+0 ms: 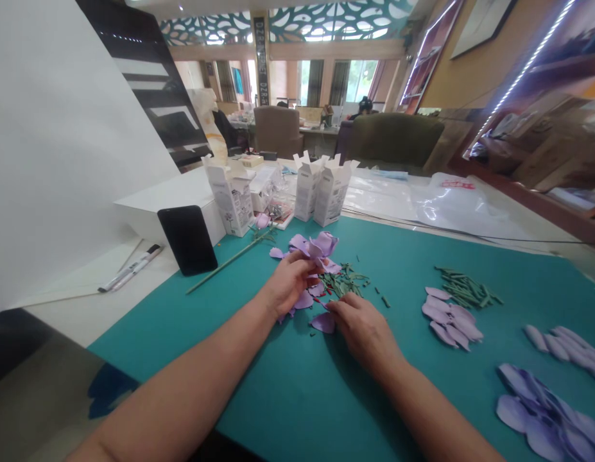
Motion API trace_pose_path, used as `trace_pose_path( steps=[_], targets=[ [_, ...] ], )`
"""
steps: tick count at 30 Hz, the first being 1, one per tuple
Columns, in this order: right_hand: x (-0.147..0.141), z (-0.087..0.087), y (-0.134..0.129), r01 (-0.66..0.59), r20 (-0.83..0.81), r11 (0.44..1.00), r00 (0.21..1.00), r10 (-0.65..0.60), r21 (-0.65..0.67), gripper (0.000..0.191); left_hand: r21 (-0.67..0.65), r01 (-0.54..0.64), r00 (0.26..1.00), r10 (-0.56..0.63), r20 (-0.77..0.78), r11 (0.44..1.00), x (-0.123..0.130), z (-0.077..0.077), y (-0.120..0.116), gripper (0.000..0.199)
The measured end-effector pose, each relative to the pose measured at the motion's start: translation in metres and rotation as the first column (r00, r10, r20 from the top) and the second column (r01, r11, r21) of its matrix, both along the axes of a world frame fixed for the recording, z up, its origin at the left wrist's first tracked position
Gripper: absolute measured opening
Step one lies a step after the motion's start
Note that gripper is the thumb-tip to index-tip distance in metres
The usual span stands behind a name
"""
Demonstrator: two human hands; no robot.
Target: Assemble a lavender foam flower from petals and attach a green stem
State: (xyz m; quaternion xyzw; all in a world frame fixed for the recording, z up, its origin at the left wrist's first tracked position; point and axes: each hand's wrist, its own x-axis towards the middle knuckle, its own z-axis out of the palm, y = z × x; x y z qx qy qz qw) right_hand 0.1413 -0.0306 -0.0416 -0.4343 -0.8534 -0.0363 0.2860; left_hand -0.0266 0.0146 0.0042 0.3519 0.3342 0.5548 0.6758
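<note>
My left hand (291, 281) is closed around a few lilac petals (322, 245), which look like parts of an artificial flower, raised over the middle of the green mat (258, 346). My right hand (362, 324) is beside it, lower down, with thumb and fingers pinched at the edge of a purple petal (323, 323). More loose petals (304, 299) lie under my left hand, partly hidden by it. Between and behind the hands is a scattered heap of green leaves and stem bits (346, 281), with small red pieces among them.
On the right lie cut green stems (470, 289), pale petals (452, 319), lilac buds (567, 346) and larger purple petals (542, 410). Left are a long green stem (230, 260), a propped black phone (187, 240) and pens (133, 268). White boxes (332, 192) stand behind.
</note>
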Motion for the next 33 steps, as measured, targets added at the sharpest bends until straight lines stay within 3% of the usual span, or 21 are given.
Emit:
trace_pose_path(
  steps=[10, 20, 27, 33],
  targets=[
    [0.012, 0.024, -0.001, 0.012, -0.225, 0.996, 0.974, -0.032, -0.088, 0.008, -0.014, 0.113, 0.994, -0.113, 0.008, 0.993, 0.002, 0.006, -0.004, 0.019],
    [0.022, 0.05, -0.004, -0.01, -0.405, 0.999, 0.914, -0.006, -0.037, 0.006, -0.004, 0.187, 0.981, -0.187, -0.044, 0.982, 0.002, 0.005, -0.006, 0.023],
    [0.025, 0.055, -0.007, -0.044, -0.429, 0.999, 0.902, 0.052, 0.029, 0.013, 0.001, 0.2, 0.977, -0.2, -0.079, 0.98, 0.002, -0.002, -0.004, 0.027],
    [0.022, 0.056, -0.009, -0.002, -0.448, 0.998, 0.893, 0.027, 0.056, 0.01, 0.031, 0.204, 0.976, -0.201, -0.084, 0.978, 0.002, -0.005, -0.003, 0.034]
  ],
)
